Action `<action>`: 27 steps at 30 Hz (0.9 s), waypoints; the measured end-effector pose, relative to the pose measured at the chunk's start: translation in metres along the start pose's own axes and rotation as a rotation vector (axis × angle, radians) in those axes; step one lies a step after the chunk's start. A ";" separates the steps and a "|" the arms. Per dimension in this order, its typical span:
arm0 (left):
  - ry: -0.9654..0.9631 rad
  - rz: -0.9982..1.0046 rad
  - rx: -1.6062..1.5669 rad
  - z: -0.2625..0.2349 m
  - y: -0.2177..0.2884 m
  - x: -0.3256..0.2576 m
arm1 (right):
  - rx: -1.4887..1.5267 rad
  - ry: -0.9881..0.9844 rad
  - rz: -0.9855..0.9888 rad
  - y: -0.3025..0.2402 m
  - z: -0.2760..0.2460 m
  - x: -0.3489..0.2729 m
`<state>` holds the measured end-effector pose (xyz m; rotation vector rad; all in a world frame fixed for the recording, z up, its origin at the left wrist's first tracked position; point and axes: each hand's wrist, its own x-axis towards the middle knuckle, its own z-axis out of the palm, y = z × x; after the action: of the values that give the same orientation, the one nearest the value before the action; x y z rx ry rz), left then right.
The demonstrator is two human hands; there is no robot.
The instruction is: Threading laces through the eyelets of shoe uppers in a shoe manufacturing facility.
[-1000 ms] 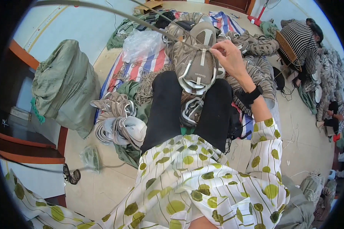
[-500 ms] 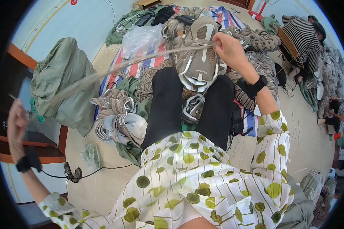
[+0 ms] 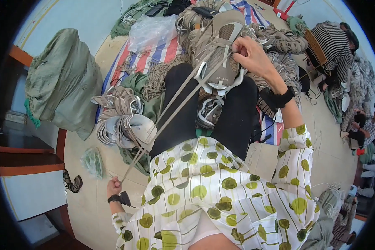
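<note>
A grey-brown sneaker upper (image 3: pixel 226 78) with white trim lies across my knees, its tongue facing up. A flat beige shoelace (image 3: pixel 185 102) runs from it in two taut strands, down and to the left over my left thigh. Low on the left, my left hand (image 3: pixel 114 186) is closed in a fist around the far end of these strands. My right hand (image 3: pixel 254 57) rests at the right side of the upper, thumb and fingers pinched on the lace by the eyelets. Another sneaker upper (image 3: pixel 209 112) sits between my thighs.
Stacked uppers (image 3: pixel 125 118) and a heap of laces (image 3: pixel 164 79) lie to the left, near a large green sack (image 3: pixel 64 83). A clear plastic bag (image 3: pixel 152 32) lies on the striped sheet. At the right, a person in stripes (image 3: pixel 331 46) bends beside a wooden chair (image 3: pixel 316 46).
My left hand has swung from the far left down and inward, drawing the lace toward the floor side. The lace now shows as two strands. My right hand has stayed by the upper.
</note>
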<state>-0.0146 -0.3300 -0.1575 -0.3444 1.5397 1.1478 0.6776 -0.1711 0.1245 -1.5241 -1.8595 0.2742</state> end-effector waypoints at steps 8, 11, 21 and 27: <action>-0.255 0.060 0.573 0.055 -0.089 -0.042 | 0.600 -0.173 0.203 0.042 -0.022 -0.016; -0.322 0.613 1.216 -0.020 -0.111 -0.004 | 0.307 -0.100 0.110 0.024 -0.005 -0.012; -0.216 0.972 1.582 -0.058 -0.201 0.078 | 0.547 0.005 0.121 0.034 0.000 -0.021; -0.216 0.949 1.853 -0.096 -0.174 0.045 | 0.184 0.081 -0.002 0.016 0.007 -0.018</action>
<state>0.0426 -0.4750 -0.2894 1.7786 1.9172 -0.0642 0.6864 -0.1808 0.1034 -1.3878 -1.7229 0.3673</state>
